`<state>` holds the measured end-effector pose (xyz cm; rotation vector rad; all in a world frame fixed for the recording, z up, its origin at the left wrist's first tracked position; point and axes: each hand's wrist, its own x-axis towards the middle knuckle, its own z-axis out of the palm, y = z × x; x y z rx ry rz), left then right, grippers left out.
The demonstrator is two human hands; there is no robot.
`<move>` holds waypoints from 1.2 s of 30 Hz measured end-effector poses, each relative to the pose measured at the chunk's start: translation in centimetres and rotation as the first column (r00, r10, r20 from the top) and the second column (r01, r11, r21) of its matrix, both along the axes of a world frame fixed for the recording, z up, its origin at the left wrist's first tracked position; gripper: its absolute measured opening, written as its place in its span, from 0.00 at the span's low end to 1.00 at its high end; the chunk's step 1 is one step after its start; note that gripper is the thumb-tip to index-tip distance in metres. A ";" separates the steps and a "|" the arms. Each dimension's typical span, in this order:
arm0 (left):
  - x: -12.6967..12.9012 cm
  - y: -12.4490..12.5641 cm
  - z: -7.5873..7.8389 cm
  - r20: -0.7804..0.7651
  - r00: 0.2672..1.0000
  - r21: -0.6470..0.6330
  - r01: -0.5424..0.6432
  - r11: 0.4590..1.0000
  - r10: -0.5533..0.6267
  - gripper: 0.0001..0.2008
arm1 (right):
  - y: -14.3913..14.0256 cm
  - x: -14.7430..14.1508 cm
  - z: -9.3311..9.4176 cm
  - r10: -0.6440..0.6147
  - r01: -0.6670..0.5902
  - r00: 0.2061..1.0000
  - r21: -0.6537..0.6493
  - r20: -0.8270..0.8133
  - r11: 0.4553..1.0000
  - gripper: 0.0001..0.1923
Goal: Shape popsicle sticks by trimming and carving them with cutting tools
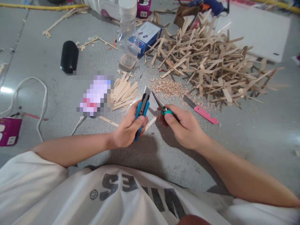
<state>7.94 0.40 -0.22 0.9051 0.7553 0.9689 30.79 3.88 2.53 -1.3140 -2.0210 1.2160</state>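
My left hand (128,126) is wrapped round a blue utility knife (142,109), its blade pointing away from me. In my right hand (182,125) are needle-nose pliers (161,103) with green handles, the jaws close to the knife's blade tip. Whether the jaws touch the blade I cannot tell. Beyond my hands lies a heap of small wood shavings (167,87). A pink folding knife (202,112) rests to the right of the pliers. Several flat wooden sticks (125,92) are bunched behind my left hand.
A big tangle of wooden stick pieces (206,59) spreads at the back right. A clear plastic bottle (127,37) stands beside a blue and white box (147,36). A blurred-out phone (96,95) with a cable and a black case (69,57) lie left.
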 end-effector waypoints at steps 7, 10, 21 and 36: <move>-0.2 -0.2 -0.1 0.005 1.000 0.008 0.014 1.000 -0.014 0.27 | 0.0 0.1 -0.1 0.011 -0.011 1.000 -0.030 0.005 0.999 0.25; -0.1 -0.2 -0.1 0.009 1.000 0.012 0.010 1.000 -0.011 0.27 | 0.0 0.1 0.0 0.014 -0.014 1.000 -0.038 0.004 0.999 0.25; -0.3 -0.1 0.0 0.012 0.999 -0.003 0.032 0.999 -0.032 0.31 | 0.1 0.1 0.0 0.029 -0.030 0.999 -0.036 -0.033 0.999 0.22; 0.0 -0.1 -0.3 -0.005 0.999 0.059 0.032 0.998 -0.031 0.23 | 1.1 0.1 0.3 0.008 -0.039 0.988 -0.204 -0.151 0.978 0.34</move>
